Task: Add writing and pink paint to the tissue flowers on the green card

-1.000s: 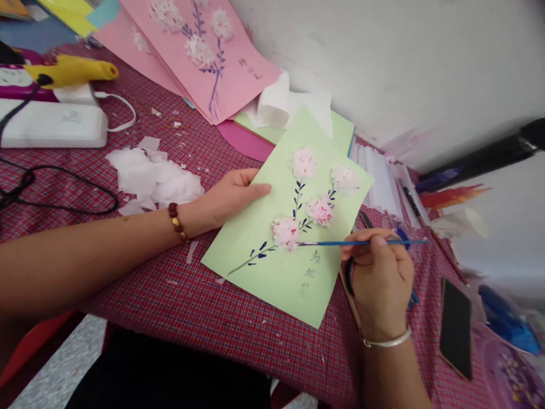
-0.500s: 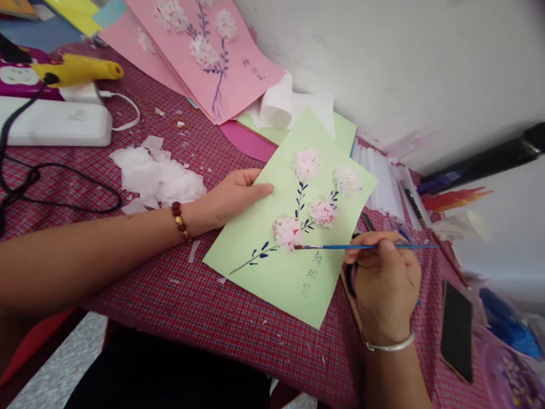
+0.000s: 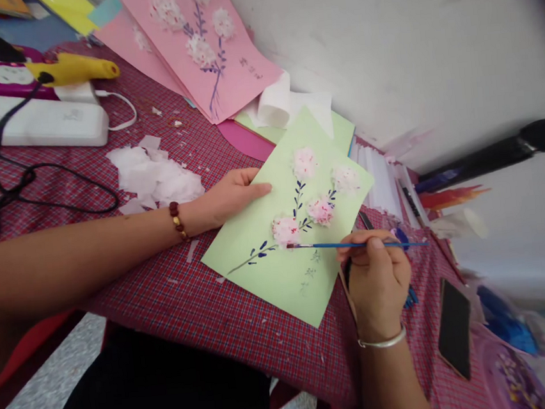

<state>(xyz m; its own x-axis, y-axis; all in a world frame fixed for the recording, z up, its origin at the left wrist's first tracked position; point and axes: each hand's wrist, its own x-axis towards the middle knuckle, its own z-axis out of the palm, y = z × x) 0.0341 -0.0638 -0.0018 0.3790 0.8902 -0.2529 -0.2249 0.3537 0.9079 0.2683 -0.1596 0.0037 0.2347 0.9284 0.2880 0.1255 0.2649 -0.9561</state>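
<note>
Gripping a pale green sheet (image 3: 276,294) by its left edge, a person's left hand (image 3: 237,195) reaches in from the left over a red plaid tablecloth (image 3: 225,312), forearm nearly level across the view and a beaded bracelet (image 3: 176,220) at the wrist. The thumb lies straight along the sheet's face while the other fingers pass mostly out of sight behind its edge, the paper pinched between; how far those hidden fingers curl cannot be told.

At the sheet's right side, the right hand (image 3: 379,281) comes up from below, its forearm upright in the view and a silver bangle (image 3: 382,343) around the wrist. Its fingers are drawn together, thumb pressed against forefinger, closed around a slim blue brush (image 3: 329,246). The brush runs almost level over the sheet, its dark tip at the lower edge of the nearest pink-and-white flower (image 3: 285,229); whether the bristles touch the petals is unclear.

Left of the sheet, beside the left wrist, sits a heap of torn white paper (image 3: 157,177). Beyond the sheet's far corner lie a white roll (image 3: 275,101) and a pink sheet with similar flowers (image 3: 242,91). To its right rests a dark phone (image 3: 455,328).
</note>
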